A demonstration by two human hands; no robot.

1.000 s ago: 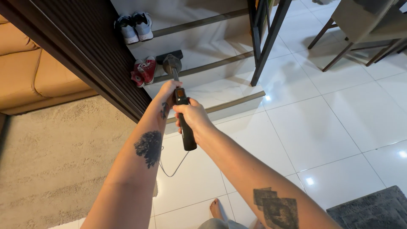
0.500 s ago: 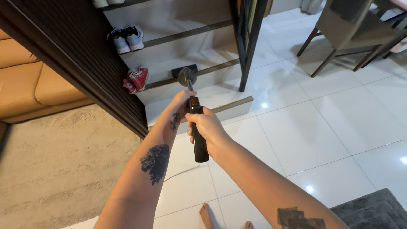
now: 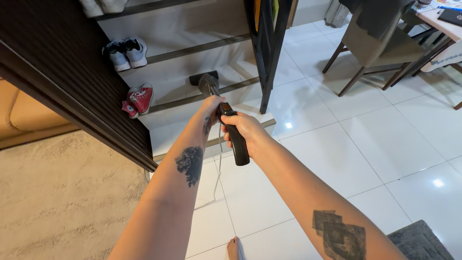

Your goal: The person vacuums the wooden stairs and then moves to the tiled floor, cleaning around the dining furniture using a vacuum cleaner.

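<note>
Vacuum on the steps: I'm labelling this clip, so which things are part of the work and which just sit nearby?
In use: vacuum, held by left hand and right hand; its head; cord; steps.
Nearby: red shoes, grey shoes, chair, rug.

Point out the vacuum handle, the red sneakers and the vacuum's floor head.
vacuum handle (image 3: 239, 149), head view, on the black grip below the right hand.
red sneakers (image 3: 140, 100), head view, on the upper of the larger shoe.
floor head (image 3: 198, 77), head view, on its dark top, on the step.
</note>
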